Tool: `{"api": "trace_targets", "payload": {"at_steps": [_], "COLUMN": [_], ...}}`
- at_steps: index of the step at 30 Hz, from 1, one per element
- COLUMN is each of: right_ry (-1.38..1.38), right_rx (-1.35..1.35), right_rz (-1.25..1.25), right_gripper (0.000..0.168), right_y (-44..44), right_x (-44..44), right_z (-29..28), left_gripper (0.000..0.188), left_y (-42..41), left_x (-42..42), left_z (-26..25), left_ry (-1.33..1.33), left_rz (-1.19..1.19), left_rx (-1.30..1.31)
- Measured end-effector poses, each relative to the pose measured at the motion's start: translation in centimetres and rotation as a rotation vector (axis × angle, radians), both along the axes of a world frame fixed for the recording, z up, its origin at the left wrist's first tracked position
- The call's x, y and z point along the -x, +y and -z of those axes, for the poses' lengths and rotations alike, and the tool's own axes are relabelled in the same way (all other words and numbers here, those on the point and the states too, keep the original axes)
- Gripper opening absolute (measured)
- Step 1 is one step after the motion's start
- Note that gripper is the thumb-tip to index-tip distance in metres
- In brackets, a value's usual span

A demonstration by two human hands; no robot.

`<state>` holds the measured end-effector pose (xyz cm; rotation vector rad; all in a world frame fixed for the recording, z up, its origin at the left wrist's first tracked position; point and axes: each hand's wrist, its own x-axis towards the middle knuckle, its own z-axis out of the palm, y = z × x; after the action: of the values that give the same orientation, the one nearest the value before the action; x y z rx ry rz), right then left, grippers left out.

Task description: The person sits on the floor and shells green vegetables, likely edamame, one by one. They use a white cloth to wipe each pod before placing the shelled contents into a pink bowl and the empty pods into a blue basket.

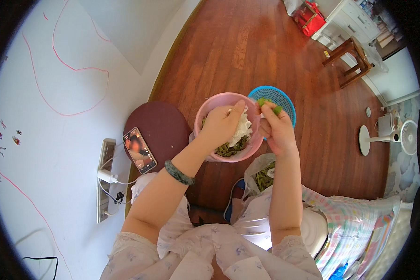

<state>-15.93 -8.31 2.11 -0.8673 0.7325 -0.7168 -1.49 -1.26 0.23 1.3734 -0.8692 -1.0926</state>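
Note:
My left hand (225,121) is over a pink plastic bin (227,96), its thumb and fingertips close together; whether it grips something is hard to tell. Under it, inside the bin, lie crumpled white tissue (243,129) and green pods or husks (231,148). At the bin's right side my right hand (276,127) pinches small bright green pieces (266,102), perhaps beans or pods. Behind that hand stands a blue perforated plastic basket (288,99), holding some green pieces partly hidden by the fingers. A clear plastic bag (255,168) with more green pods rests by my foot.
On a round maroon stool (168,136) at the left lies a phone (139,150) with a lit screen, near a wall power socket (105,182) with a charger and cables. A wooden stool (353,59), a white fan (407,137) and a red bag (308,19) stand farther off.

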Motion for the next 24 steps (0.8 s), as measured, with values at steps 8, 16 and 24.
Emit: {"api": "trace_targets", "payload": {"at_steps": [8,16,24], "right_ry": [0.150,0.101,0.354], "right_rx": [0.093,0.089,0.270], "right_rz": [-0.205,-0.038,-0.033], "right_gripper": [0.016,0.017,0.018], "right_y": [0.8,0.5,0.2], "right_x": [-0.1,-0.1,-0.1], "right_z": [-0.8,-0.8,-0.8], "left_gripper": [0.039,0.040,0.047], "left_y": [0.5,0.2,-0.2], "left_x": [-0.2,-0.8,-3.0], "left_z": [-0.9,-0.5,0.0], "left_ry": [0.143,-0.146,-0.405], "left_rz": [0.060,-0.060,-0.279], "left_rx": [0.010,0.031,-0.160]}}
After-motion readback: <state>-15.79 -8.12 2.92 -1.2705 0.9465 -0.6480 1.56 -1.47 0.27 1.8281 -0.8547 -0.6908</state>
